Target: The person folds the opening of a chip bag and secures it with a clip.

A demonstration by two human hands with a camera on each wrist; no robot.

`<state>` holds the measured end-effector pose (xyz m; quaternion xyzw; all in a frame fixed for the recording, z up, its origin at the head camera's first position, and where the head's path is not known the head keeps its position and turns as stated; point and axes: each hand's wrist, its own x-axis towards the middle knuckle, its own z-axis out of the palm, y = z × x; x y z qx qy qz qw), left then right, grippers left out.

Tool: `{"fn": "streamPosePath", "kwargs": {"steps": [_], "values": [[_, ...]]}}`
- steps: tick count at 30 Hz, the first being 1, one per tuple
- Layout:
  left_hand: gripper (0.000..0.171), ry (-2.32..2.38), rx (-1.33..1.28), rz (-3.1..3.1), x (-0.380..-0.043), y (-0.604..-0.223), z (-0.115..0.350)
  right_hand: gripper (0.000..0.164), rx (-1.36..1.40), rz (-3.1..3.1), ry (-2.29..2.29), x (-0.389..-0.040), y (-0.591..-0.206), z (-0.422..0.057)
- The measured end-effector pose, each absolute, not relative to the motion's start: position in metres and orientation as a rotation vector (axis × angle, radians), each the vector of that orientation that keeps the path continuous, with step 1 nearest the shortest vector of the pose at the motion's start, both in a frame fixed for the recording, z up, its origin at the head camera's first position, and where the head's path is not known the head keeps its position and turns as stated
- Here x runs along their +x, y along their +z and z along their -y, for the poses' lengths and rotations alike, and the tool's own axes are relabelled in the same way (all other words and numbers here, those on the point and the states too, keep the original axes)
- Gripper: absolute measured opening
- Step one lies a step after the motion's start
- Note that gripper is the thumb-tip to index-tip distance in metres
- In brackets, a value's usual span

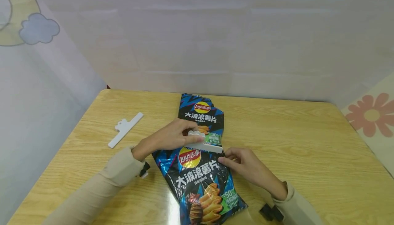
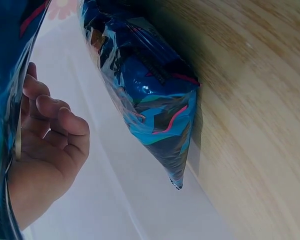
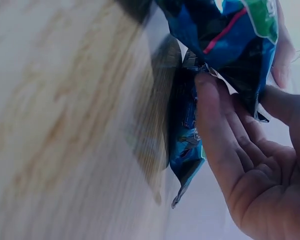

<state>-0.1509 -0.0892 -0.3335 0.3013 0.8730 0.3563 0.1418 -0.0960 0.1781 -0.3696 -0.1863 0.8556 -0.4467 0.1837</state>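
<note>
Two blue-and-black Lay's chip bags lie one behind the other. Across the top edge of the front chip bag [image 1: 197, 173] sits a white bag clip [image 1: 212, 147]. My left hand [image 1: 172, 134] holds this clip by its scalloped grip, thumb in front and fingers behind. At the bag's upper right corner, my right hand [image 1: 246, 165] pinches the edge between thumb and fingers. In the right wrist view that corner shows between the thumb and fingers of the right hand [image 3: 255, 165]. The rear chip bag [image 1: 201, 114] rests flat on the table, partly hidden by the left hand and front bag.
A second white bag clip [image 1: 124, 129] lies on the wooden table [image 1: 286, 132], left of the bags. Behind the table hangs a pale wall covering [image 1: 197, 47]. Black camera pieces [image 1: 271, 213] sit by the wrists.
</note>
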Motion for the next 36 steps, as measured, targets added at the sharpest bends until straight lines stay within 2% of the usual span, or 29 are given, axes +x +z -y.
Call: {"fn": "streamPosePath", "kwargs": {"steps": [21,26,36], "values": [[0.020,1.084,0.814,-2.524,-0.153,-0.335,0.091,0.030,-0.483,-2.374,-1.259,-0.092,-0.364,-0.183],[0.020,1.109,0.832,-2.509,-0.152,-0.335,0.091,0.023,-0.545,-2.432,-1.256,-0.091,-0.364,-0.185],[0.033,1.090,0.822,-2.526,-0.153,-0.335,0.091,0.013,-0.638,-2.502,-1.318,-0.088,-0.365,-0.192]]}}
